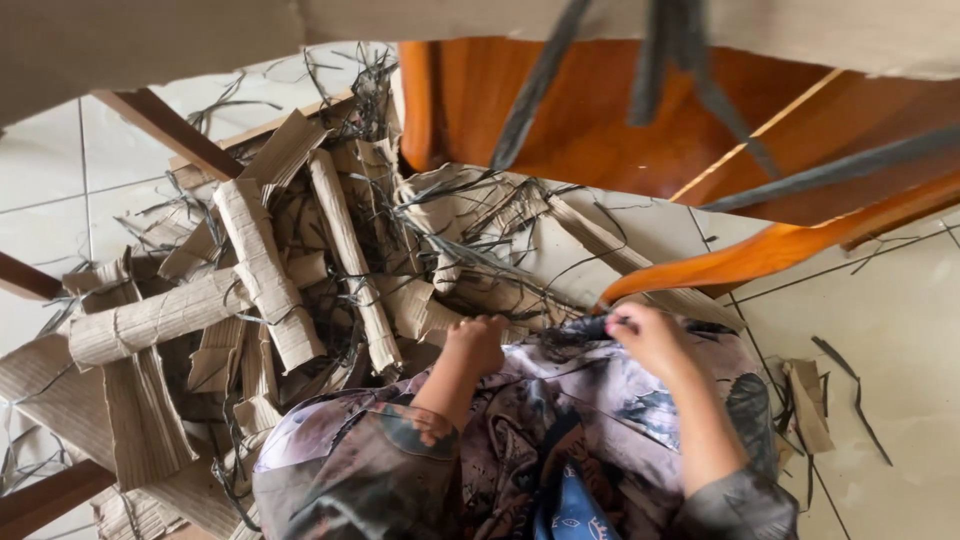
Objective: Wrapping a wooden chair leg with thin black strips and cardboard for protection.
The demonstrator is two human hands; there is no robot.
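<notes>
My left hand [477, 338] is closed in a fist at the edge of a heap of corrugated cardboard strips [262, 270], touching the strips beside my lap. My right hand [648, 335] pinches a bundle of thin dark grey strands [590, 327] that lies across my patterned clothing [560, 420]. More dark strands [480, 250] are tangled through the cardboard heap. What the left fist grips, if anything, is hidden.
An orange-brown wooden chair [780, 245] stands just beyond my right hand. Blurred dark strips [680, 40] hang close to the camera. Wooden rails [170, 130] cross the white tiled floor [900, 340]. Cardboard scraps [808, 400] lie at the right.
</notes>
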